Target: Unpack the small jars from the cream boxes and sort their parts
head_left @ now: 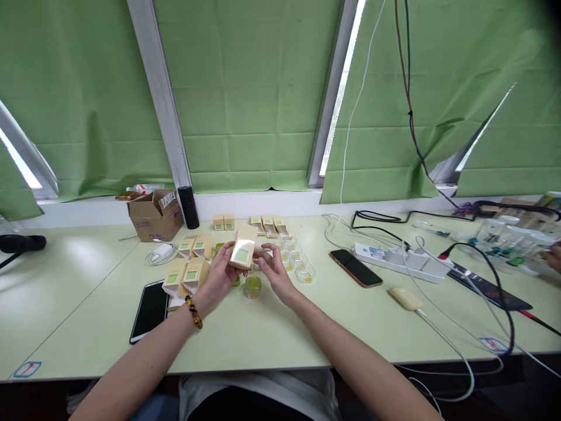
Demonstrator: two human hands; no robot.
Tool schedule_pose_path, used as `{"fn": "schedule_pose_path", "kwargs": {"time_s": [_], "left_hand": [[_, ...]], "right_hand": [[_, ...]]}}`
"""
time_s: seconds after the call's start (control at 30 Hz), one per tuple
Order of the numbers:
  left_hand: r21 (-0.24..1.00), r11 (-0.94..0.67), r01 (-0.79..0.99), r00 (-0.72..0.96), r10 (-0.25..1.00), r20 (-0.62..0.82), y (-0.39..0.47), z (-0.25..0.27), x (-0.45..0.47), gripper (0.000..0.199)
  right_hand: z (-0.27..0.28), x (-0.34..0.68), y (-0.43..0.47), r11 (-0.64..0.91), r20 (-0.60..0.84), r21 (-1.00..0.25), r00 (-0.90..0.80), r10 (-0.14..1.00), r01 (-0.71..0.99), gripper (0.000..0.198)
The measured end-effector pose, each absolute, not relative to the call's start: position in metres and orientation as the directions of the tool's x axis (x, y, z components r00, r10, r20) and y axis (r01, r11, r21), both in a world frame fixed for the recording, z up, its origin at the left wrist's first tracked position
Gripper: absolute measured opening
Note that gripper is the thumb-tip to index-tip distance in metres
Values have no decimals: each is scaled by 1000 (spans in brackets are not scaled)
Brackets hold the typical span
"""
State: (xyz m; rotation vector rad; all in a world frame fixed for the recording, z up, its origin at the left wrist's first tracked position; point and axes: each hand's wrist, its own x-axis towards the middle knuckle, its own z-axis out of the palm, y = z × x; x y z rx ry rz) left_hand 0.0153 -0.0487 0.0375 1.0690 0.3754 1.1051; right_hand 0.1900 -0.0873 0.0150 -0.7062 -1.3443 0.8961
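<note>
My left hand (220,273) grips a small beige paper box (243,250) with a green-and-white front, holding it tilted above the table. My right hand (277,273) is at the box's right edge, fingers curved and apart; whether the fingertips touch it I cannot tell. Just below the box stands a small clear container with a green top (253,286), and more green ones are partly hidden behind my left hand. To the right of my right hand sit several clear containers with yellow centres (305,273). Several similar beige boxes (196,275) stand beside my left wrist.
More beige boxes (268,225) line the back. A black phone (149,310) lies left, another phone (356,268) right, near a white power strip (401,261) and loose cables. A cardboard box (155,216) and black cylinder (188,207) stand back left. Another person's hand (553,256) shows far right.
</note>
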Motion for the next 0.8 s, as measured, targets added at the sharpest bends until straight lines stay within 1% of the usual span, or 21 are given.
{"fn": "schedule_pose_path", "kwargs": {"time_s": [0.13, 0.2, 0.27, 0.33, 0.43, 0.5, 0.63, 0.8], "left_hand": [[862, -12, -507, 437, 858, 269, -53, 35, 18, 51], [878, -40, -476, 447, 849, 281, -55, 32, 19, 50], [902, -81, -425, 446, 848, 287, -55, 31, 19, 50], [923, -160, -350, 415, 857, 306, -55, 32, 18, 49], [915, -322, -243, 352, 849, 393, -55, 33, 15, 46], [891, -395, -222, 356, 818, 451, -54, 32, 14, 46], [856, -466, -225, 416, 748, 517, -55, 27, 13, 52], [842, -510, -177, 441, 724, 531, -59, 27, 15, 56]], "right_hand": [[20, 186, -94, 405, 437, -877, -80, 896, -259, 48], [23, 184, -98, 368, 409, -880, -86, 908, -301, 52], [24, 184, -99, 342, 381, -878, -56, 923, -335, 57], [25, 185, -98, 321, 346, -877, -4, 938, -357, 60], [26, 186, -96, 296, 284, -886, 86, 955, -357, 61], [27, 187, -95, 294, 261, -894, 140, 955, -338, 63], [26, 187, -93, 316, 275, -901, 173, 946, -297, 64], [21, 184, -87, 357, 323, -885, 159, 933, -298, 67]]}}
